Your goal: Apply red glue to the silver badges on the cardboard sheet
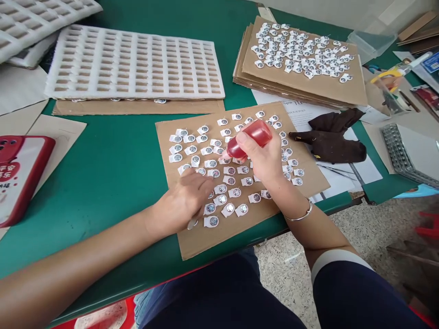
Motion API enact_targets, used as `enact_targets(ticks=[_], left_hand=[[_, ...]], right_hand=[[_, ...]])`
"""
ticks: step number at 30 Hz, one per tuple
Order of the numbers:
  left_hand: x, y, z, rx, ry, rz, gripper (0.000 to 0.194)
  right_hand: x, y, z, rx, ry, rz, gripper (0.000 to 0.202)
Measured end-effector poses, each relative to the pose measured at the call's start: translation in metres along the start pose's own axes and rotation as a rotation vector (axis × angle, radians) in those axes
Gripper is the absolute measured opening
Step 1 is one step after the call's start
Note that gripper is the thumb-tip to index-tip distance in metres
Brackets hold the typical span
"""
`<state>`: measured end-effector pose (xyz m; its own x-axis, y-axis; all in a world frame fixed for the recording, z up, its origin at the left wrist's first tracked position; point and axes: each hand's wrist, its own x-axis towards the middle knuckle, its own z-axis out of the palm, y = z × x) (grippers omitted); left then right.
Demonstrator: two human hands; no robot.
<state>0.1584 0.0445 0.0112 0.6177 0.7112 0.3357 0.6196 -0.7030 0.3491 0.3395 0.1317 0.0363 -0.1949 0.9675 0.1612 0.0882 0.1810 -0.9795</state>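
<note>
My right hand (pixel 265 155) is wrapped round a red squeeze bottle (pixel 255 133), tilted with its nozzle down to the left over small round pieces on white tabs. Those pieces (pixel 229 170) lie in loose rows on a brown cardboard sheet (pixel 202 244) in front of me. My left hand (pixel 187 198) rests at the sheet's left part, fingers curled over some of the tabbed pieces. A pale rounded end (pixel 192 224) of something sticks out beneath the left palm; the rest of it is hidden.
White foam trays (pixel 137 64) lie at the back left. Stacked cardboard (pixel 302 87) bears more tabbed pieces at the back right. Dark brown cloth (pixel 338 141), tweezers (pixel 336 172) and papers lie right of the sheet. A red-cased phone (pixel 24 178) is at far left.
</note>
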Motion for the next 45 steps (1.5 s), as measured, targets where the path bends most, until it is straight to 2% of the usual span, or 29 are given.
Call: enact_targets(ticks=[7, 15, 21, 27, 33, 40, 45], left_hand=[[0.000, 0.013, 0.011, 0.333, 0.000, 0.084, 0.015], [-0.001, 0.017, 0.015, 0.499, 0.037, 0.138, 0.015], [0.000, 0.019, 0.013, 0.495, 0.049, 0.147, 0.012], [0.001, 0.019, 0.010, 0.484, 0.006, 0.135, 0.014], [0.000, 0.017, 0.014, 0.492, 0.052, 0.152, 0.012], [0.000, 0.017, 0.013, 0.440, 0.047, 0.131, 0.021], [0.000, 0.017, 0.014, 0.435, 0.040, 0.135, 0.017]], right_hand=[[-0.007, 0.002, 0.005, -0.163, -0.088, -0.044, 0.028], [-0.008, 0.004, 0.010, -0.358, -0.077, -0.211, 0.027], [-0.009, 0.006, 0.011, -0.400, -0.087, -0.222, 0.028], [-0.009, 0.006, 0.012, -0.397, -0.086, -0.226, 0.028], [-0.009, 0.007, 0.012, -0.372, -0.081, -0.218, 0.028], [-0.010, 0.006, 0.011, -0.405, -0.069, -0.240, 0.028], [-0.009, 0.007, 0.011, -0.416, -0.081, -0.242, 0.029]])
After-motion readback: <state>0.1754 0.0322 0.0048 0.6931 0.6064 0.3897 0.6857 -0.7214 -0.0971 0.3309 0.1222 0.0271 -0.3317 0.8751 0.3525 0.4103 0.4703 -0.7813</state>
